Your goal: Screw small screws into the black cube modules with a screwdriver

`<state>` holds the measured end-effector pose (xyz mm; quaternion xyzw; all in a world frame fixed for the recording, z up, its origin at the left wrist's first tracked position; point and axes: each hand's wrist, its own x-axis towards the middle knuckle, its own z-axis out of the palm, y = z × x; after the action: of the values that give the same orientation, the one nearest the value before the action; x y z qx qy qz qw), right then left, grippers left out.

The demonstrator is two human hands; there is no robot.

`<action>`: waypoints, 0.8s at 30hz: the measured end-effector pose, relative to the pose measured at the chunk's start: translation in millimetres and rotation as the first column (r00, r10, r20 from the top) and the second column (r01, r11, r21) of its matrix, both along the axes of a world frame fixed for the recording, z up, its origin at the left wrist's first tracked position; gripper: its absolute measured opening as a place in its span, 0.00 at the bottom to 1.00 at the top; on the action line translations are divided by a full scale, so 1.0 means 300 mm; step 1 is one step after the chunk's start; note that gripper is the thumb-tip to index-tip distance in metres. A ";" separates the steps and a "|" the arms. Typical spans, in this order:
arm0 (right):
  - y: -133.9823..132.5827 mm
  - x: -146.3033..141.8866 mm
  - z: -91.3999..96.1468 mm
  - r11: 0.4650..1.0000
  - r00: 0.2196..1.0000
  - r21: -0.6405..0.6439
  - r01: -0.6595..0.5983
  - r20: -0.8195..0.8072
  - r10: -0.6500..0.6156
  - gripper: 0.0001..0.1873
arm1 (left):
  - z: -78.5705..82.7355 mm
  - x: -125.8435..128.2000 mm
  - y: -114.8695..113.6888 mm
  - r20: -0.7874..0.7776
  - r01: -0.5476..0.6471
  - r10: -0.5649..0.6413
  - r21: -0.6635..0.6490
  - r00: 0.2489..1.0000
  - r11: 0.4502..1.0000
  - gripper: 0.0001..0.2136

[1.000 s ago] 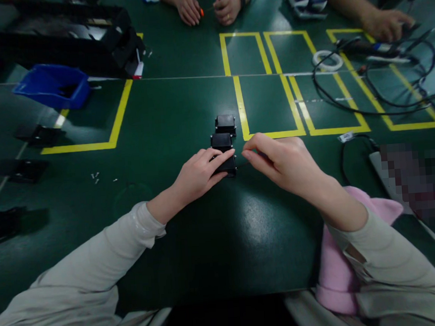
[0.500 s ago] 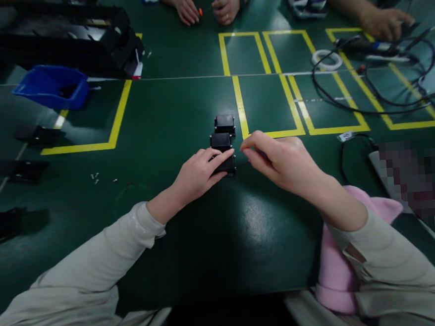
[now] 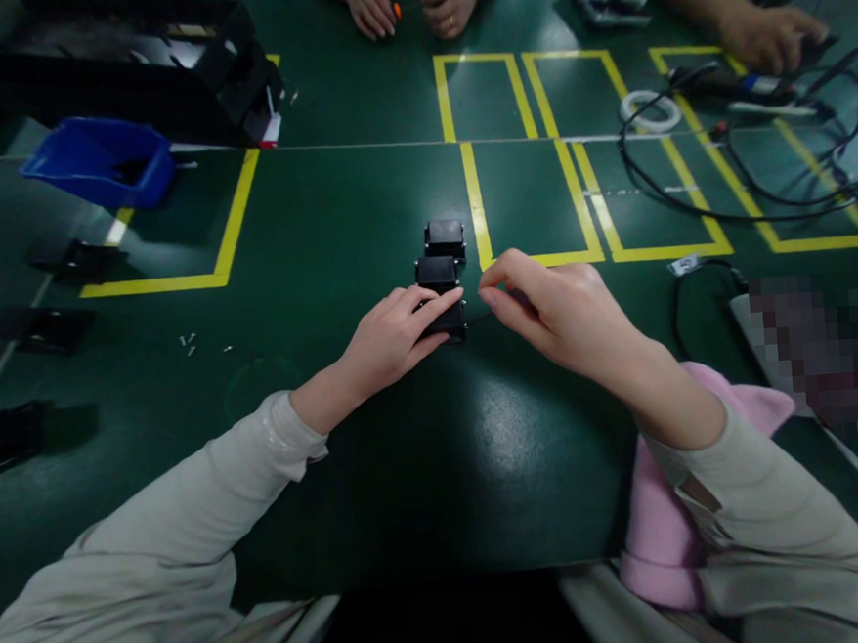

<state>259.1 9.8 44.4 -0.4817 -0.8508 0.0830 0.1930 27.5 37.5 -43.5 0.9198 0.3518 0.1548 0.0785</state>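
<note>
Right in the middle of the desk (image 3: pixel 348 210) sits the near black block (image 3: pixel 442 322), the closest of three small black blocks in a row. Shiny little bits stick out of its side. The left hand (image 3: pixel 390 334) has its grip on this block, with its fingers laid over it. The right hand (image 3: pixel 560 303) is just beside it, with its grip pinched on a thin dark rod (image 3: pixel 479 316) that points at the block's right side. I cannot tell if the tip touches.

Just past the near block is the middle black block (image 3: pixel 437 270), and behind that is the far black block (image 3: pixel 445 237). Off to the left, some tiny screws (image 3: pixel 188 344) lie loose. More black parts (image 3: pixel 40 329) sit along the left side, and a blue bin (image 3: pixel 88 174) is farther back, near a big black rack (image 3: pixel 119 88).

Yellow tape (image 3: pixel 162 284) makes box shapes on the green top. A pink cloth (image 3: pixel 662 550) is by the right sleeve. To the right are a black cable (image 3: pixel 730 212) and a white ring (image 3: pixel 629 112). Across the desk, a co-worker's two hands (image 3: pixel 449 5) hold something with an orange bit. Another person's hand (image 3: pixel 773 41) is at the far right.
</note>
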 end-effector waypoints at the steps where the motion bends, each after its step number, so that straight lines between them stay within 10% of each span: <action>1: 0.000 -0.001 0.000 1.000 1.000 -0.002 0.003 -0.003 -0.003 0.17 | 0.000 0.000 0.001 0.001 0.002 -0.002 0.000 1.000 1.000 0.25; 24: 0.000 0.001 -0.005 1.000 1.000 0.018 0.012 -0.001 -0.012 0.16 | 0.000 -0.002 -0.003 -0.004 -0.003 0.003 0.007 1.000 1.000 0.25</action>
<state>259.5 9.7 43.0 -0.4852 -0.8484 0.0741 0.1980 26.8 36.6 -43.6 0.9199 0.3527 0.1543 0.0741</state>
